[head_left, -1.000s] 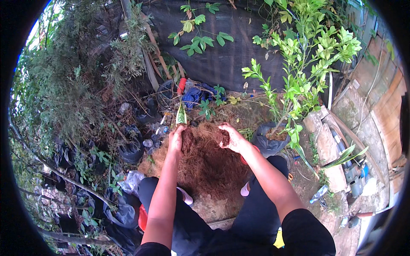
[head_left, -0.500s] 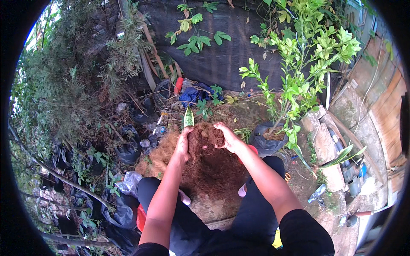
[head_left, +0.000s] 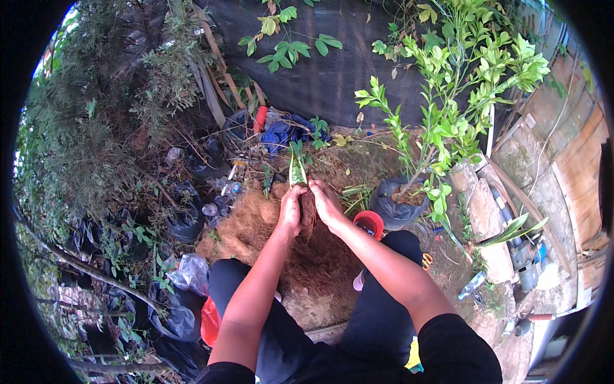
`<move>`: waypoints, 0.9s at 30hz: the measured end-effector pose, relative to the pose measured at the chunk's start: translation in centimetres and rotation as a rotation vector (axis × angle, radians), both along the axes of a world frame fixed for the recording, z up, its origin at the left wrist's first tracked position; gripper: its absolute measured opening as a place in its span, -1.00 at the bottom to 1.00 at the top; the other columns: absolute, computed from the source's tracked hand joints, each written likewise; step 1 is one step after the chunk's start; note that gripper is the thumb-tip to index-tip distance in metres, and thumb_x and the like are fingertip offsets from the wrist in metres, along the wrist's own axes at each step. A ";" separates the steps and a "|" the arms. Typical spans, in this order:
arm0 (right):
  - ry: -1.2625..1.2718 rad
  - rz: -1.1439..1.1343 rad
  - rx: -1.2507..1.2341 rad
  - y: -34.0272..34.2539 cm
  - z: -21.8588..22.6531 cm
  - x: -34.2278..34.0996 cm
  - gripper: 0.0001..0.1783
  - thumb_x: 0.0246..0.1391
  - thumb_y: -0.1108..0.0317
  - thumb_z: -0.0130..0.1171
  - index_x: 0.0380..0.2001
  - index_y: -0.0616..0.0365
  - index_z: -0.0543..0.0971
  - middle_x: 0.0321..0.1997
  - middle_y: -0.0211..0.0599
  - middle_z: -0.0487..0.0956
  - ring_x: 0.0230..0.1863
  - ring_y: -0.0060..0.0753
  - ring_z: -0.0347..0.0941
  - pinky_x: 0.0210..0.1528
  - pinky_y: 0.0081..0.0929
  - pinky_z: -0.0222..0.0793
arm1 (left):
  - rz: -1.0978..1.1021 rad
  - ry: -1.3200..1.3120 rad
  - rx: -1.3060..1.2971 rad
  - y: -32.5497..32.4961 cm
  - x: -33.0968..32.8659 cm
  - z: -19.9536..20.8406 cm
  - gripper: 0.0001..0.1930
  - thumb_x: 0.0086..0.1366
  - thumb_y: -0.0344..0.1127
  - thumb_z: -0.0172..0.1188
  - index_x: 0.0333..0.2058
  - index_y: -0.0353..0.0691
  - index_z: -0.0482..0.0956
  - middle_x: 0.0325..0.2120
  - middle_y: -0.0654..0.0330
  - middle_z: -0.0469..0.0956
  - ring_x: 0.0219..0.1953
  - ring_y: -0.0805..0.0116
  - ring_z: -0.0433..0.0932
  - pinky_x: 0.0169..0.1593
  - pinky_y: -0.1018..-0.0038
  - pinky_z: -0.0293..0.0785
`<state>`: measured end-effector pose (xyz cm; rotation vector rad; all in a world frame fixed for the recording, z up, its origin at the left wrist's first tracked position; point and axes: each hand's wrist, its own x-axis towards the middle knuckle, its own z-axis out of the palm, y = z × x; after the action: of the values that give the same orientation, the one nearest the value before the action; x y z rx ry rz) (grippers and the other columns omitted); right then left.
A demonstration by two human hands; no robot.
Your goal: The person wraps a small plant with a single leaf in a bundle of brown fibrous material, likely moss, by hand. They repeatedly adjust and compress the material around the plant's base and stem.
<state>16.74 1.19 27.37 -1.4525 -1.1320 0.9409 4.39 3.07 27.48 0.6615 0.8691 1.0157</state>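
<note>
Cupping both palms together, we hold a dark brown clump of loose, stringy fibre (head_left: pixel 308 211) at the centre of the view, with the left hand (head_left: pixel 291 210) pressed along its 9 o'clock side and the right hand (head_left: pixel 326 205) along its 3 o'clock side. Both hands are closed on it, fingers curled towards 12 o'clock, though we cannot tell how hard they squeeze. The pointed green leaf with pale yellow edges (head_left: pixel 297 170) stands up at 12 o'clock, its base hidden by our fingers.

We judge the clump light, soft and springy, apt to shed strands if held at one edge, so a broad hold from both flanks suits it best. The leaf looks stiff but liable to crease or snap; we would support it low, near the fibre, rather than by its tip.

Below, at 6 o'clock, lies the loose dark brown fibre heap (head_left: pixel 320 261), with the paler tan fibre mound (head_left: pixel 244 227) towards 8 o'clock. Between 3 and 4 o'clock sits the round red pot (head_left: pixel 379 222), near our right forearm.
</note>
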 end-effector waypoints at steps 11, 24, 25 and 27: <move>-0.023 0.102 -0.001 -1.5 3.0 -2.6 -0.29 0.41 -0.20 -0.20 0.31 0.18 0.14 0.24 0.12 0.40 0.26 0.01 0.38 0.29 -0.17 0.25 | 0.147 -0.068 0.175 -0.3 0.7 -0.5 -0.72 0.46 -0.22 0.12 -0.05 -0.32 0.56 -0.23 0.25 0.62 -0.22 0.47 0.56 -0.10 0.50 0.49; 0.386 0.097 0.022 1.9 2.8 0.4 -0.28 0.40 -0.31 -0.29 0.32 -0.03 0.37 0.47 -0.20 0.20 0.47 -0.24 0.09 0.50 -0.23 -0.07 | 0.033 -0.113 0.087 -1.4 -0.6 5.0 -0.64 0.33 -0.20 0.16 -0.02 -0.29 0.64 -0.14 0.14 0.65 -0.13 0.30 0.60 0.07 0.36 0.48; 0.425 0.153 0.050 1.9 2.5 0.3 -0.28 0.40 -0.31 -0.29 0.28 -0.01 0.42 0.42 -0.21 0.28 0.42 -0.27 0.17 0.47 -0.25 -0.01 | 0.058 -0.116 0.122 -1.5 -0.4 5.0 -0.68 0.33 -0.24 0.17 -0.04 -0.29 0.63 -0.15 0.18 0.64 -0.12 0.35 0.59 0.06 0.40 0.46; 0.462 0.172 0.043 2.0 2.3 -0.4 -0.28 0.39 -0.31 -0.24 0.18 0.08 0.51 0.22 -0.30 0.50 0.21 -0.37 0.38 0.37 -0.34 0.15 | 0.126 -0.088 0.105 -1.8 -0.1 4.8 -0.72 0.33 -0.27 0.18 -0.06 -0.28 0.62 -0.17 0.23 0.63 -0.13 0.39 0.57 0.05 0.43 0.45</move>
<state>16.30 3.15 29.65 -1.0390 -0.9311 1.2858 4.26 1.28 32.29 0.6522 0.7922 1.2016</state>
